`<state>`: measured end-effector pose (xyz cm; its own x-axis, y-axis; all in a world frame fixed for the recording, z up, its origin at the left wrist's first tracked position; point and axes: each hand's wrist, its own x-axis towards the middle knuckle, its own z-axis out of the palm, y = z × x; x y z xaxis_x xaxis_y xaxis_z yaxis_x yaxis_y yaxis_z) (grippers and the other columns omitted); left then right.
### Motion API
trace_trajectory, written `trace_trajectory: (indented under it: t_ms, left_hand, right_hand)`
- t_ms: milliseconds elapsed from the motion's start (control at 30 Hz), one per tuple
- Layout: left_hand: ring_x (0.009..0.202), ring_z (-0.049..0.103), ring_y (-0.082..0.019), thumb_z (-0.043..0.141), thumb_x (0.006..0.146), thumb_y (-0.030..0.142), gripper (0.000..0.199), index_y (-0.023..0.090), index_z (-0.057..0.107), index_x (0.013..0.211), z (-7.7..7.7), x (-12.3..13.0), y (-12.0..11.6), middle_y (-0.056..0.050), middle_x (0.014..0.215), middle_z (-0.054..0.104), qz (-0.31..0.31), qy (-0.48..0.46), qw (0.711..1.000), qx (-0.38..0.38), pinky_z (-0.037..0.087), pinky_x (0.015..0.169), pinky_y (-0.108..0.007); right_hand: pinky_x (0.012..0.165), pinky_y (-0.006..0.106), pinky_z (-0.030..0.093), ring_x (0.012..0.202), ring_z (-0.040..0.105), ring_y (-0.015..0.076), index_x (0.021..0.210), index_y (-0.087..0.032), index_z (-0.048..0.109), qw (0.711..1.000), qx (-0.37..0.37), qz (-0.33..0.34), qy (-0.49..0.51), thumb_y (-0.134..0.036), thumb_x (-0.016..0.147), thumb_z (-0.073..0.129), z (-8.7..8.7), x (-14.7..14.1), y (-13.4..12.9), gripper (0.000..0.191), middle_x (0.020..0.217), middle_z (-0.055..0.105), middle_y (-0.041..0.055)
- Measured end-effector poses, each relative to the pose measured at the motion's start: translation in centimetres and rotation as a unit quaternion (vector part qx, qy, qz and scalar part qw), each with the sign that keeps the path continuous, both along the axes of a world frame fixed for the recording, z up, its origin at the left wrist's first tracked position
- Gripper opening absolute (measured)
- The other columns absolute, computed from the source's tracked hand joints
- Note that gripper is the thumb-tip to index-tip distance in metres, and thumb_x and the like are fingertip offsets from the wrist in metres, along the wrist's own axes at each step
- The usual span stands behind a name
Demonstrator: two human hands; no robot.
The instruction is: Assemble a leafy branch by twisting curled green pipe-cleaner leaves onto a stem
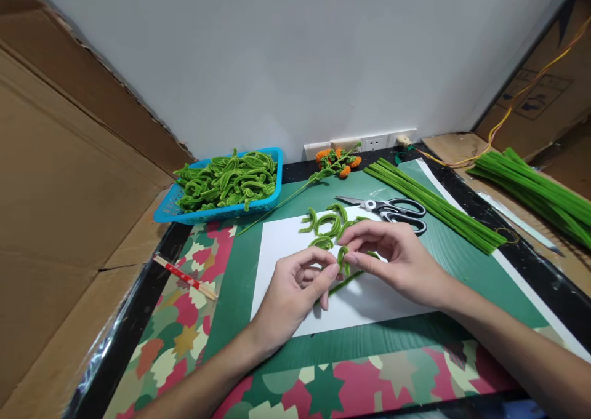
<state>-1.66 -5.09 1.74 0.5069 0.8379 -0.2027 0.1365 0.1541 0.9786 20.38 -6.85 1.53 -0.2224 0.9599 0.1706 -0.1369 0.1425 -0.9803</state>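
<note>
One green curl [342, 256] was pinched by fingers of left hand [293, 290] and right hand [401, 260], one basket [279, 176] set at ten o'clock.

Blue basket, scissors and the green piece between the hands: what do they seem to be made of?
Blue basket: probably plastic, smooth and slightly glossy, with a perforated wall.
Scissors: metal blades, judging by their grey sheen; the black-and-grey handles are likely plastic.
Green piece: apparently chenille stem, matte with a fuzzy pile; any wire core is hidden.
</note>
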Motion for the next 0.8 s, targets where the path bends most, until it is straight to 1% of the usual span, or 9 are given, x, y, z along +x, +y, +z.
trace_trajectory:
  t_ms: [67,133,300,400,567,800]
  left_hand:
    - [0.040,0.045,-0.005,0.075,0.099,0.051,0.035,0.016,0.071,0.101,-0.09,-0.09,0.14,0.004,0.054,0.064,-0.006,0.001,1.000,-0.008,0.035,0.041,-0.014]
    - [0.039,0.044,-0.006,0.075,0.099,0.052,0.036,0.016,0.070,0.099,-0.30,-0.20,0.37,0.003,0.053,0.064,-0.006,0.012,1.000,-0.008,0.034,0.040,-0.014]
    - [0.039,0.044,-0.006,0.074,0.099,0.054,0.038,0.017,0.071,0.099,-0.89,-0.46,0.80,0.002,0.051,0.065,-0.015,0.014,1.000,-0.001,0.033,0.039,-0.013]
    - [0.037,0.043,-0.005,0.074,0.098,0.055,0.039,0.016,0.071,0.096,-0.88,-0.49,0.84,0.002,0.052,0.065,-0.024,0.013,1.000,-0.011,0.033,0.038,-0.013]
    - [0.035,0.042,-0.005,0.074,0.098,0.057,0.042,0.016,0.070,0.094,-0.54,-0.28,0.98,0.002,0.049,0.064,-0.027,-0.005,0.999,-0.026,0.033,0.038,-0.013]
    - [0.037,0.044,-0.006,0.082,0.093,0.050,0.036,0.016,0.071,0.096,-0.07,0.06,0.71,0.003,0.050,0.064,-0.006,-0.013,1.000,-0.014,0.032,0.038,-0.013]
  right_hand:
    - [0.077,0.027,0.061,0.082,0.075,0.0153,0.111,-0.019,0.079,1.000,0.001,-0.010,-0.006,-0.020,0.095,0.078,0.05,-0.06,0.08,0.016,0.091,0.080,0.0036]
    - [0.078,0.027,0.060,0.084,0.075,0.0154,0.109,-0.020,0.080,0.999,0.020,-0.026,-0.008,-0.020,0.094,0.078,0.08,-0.08,0.20,0.015,0.094,0.080,0.0043]
    - [0.076,0.027,0.060,0.083,0.074,0.0157,0.114,-0.021,0.082,0.999,0.025,-0.035,-0.013,-0.019,0.093,0.078,0.08,0.01,0.41,0.021,0.091,0.080,0.0034]
    - [0.077,0.029,0.060,0.080,0.073,0.0159,0.117,-0.021,0.083,0.999,0.020,-0.029,-0.021,-0.021,0.094,0.077,0.05,-0.02,0.39,0.024,0.089,0.080,0.0032]
    - [0.077,0.030,0.059,0.079,0.073,0.0165,0.116,-0.021,0.084,0.999,0.018,-0.018,-0.045,-0.024,0.095,0.076,-0.03,-0.04,0.42,0.023,0.087,0.081,0.0034]
    - [0.077,0.030,0.060,0.080,0.075,0.0182,0.120,-0.019,0.084,0.998,-0.031,0.028,-0.039,-0.032,0.097,0.077,-0.32,0.04,0.49,0.027,0.089,0.082,0.0049]
